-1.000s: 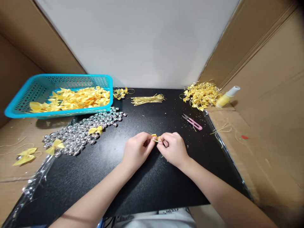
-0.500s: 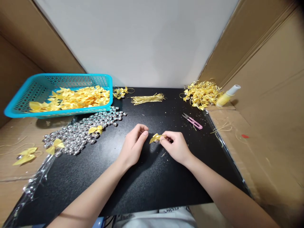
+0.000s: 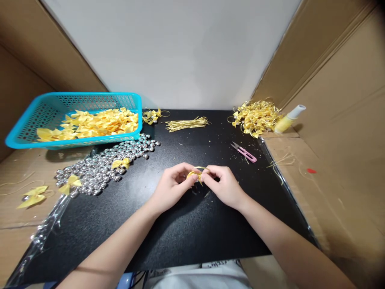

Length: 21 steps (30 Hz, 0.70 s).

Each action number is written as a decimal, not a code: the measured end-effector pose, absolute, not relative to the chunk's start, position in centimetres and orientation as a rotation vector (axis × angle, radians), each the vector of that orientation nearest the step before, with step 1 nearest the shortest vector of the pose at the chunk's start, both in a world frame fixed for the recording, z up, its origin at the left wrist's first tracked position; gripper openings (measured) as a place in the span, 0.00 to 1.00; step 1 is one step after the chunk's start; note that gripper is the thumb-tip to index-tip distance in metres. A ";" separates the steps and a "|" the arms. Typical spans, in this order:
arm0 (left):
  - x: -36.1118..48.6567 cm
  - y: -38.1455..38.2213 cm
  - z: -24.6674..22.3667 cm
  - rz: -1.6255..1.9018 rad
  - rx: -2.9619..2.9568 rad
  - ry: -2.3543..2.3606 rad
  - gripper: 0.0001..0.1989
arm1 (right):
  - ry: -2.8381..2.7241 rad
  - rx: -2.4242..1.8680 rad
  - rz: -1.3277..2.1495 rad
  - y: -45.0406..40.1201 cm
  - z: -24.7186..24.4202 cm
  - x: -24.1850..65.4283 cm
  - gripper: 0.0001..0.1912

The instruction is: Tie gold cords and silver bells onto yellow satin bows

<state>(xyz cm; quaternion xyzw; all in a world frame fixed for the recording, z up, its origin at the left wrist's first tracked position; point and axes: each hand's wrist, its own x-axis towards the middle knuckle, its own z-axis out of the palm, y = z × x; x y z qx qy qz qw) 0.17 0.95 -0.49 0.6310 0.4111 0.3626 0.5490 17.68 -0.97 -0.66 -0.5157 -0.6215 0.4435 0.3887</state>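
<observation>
Over the middle of the black tabletop [image 3: 192,237], my left hand [image 3: 176,184] and my right hand [image 3: 224,186] meet at a small yellow ribbon bow [image 3: 198,176]. Thumb and fingers of each hand are pinched on it, so most of the bow is hidden. A thin gold cord [image 3: 201,167] arcs between the fingertips of both hands. Left of my left hand lies a spread of shiny silver beads [image 3: 99,170], with a yellow bow [image 3: 120,163] resting on them. Pink thread snips [image 3: 245,153] lie beyond my right hand.
A turquoise basket [image 3: 90,142] of yellow bows stands at the back left. Cut gold cords [image 3: 186,124] lie at the back, near a heap of finished-looking bows [image 3: 257,118] and a yellow thread spool [image 3: 284,123]. Cardboard walls [image 3: 339,100] flank the table.
My left hand has moved right and closed on the bow that my right hand was holding alone. The gold cord now shows as an arc between the hands.
</observation>
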 end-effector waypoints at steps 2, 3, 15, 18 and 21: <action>0.1 1.0 -0.5 0.878 1.401 0.948 0.10 | -1.618 -1.268 1.116 -0.9 -0.4 17.9 0.12; 0.1 1.1 -0.4 0.884 1.366 0.939 0.10 | -1.633 -1.237 1.114 -0.9 -0.2 17.9 0.11; 0.0 0.7 -0.6 1.014 1.652 0.931 0.04 | -1.652 -1.205 1.064 -0.9 0.1 18.2 0.09; -0.1 0.7 -0.6 1.028 1.772 0.911 0.02 | -1.650 -1.208 1.056 -0.8 0.0 18.2 0.09; 0.0 0.7 -0.5 1.037 1.777 0.891 0.02 | -1.662 -1.231 0.998 -0.9 0.1 18.2 0.09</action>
